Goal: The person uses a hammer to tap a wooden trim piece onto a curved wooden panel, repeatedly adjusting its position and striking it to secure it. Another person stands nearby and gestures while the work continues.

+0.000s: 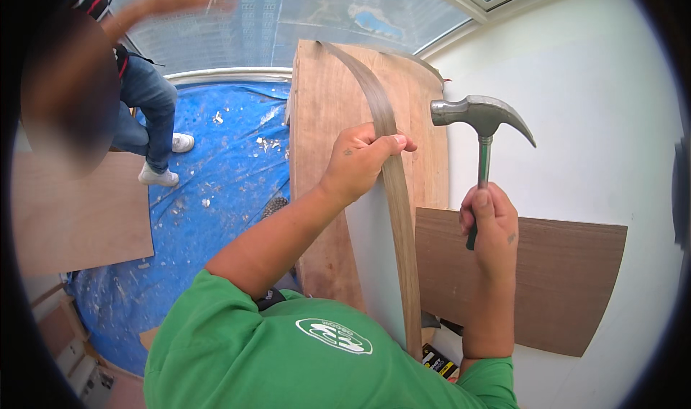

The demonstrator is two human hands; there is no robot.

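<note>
My left hand (362, 161) is closed round a long board (403, 225), its thumb lying across the narrow wood-grain edge that faces up. A pale side face of this board shows below the hand. My right hand (494, 218) is wrapped round the dark handle of a claw hammer (484, 112), which is held upright to the right of the board. The hammer's striking face points left, toward the board but apart from it, and its claw curves to the right. Under the board lies a broad light-wood panel (317, 157).
At the right, a brown wood panel (533, 279) leans by the white wall (568, 121). Blue sheeting (209, 207) with scattered debris covers the floor at left, beside another wood sheet (79, 207). A person (147, 106) in jeans stands far left, near large windows (302, 20).
</note>
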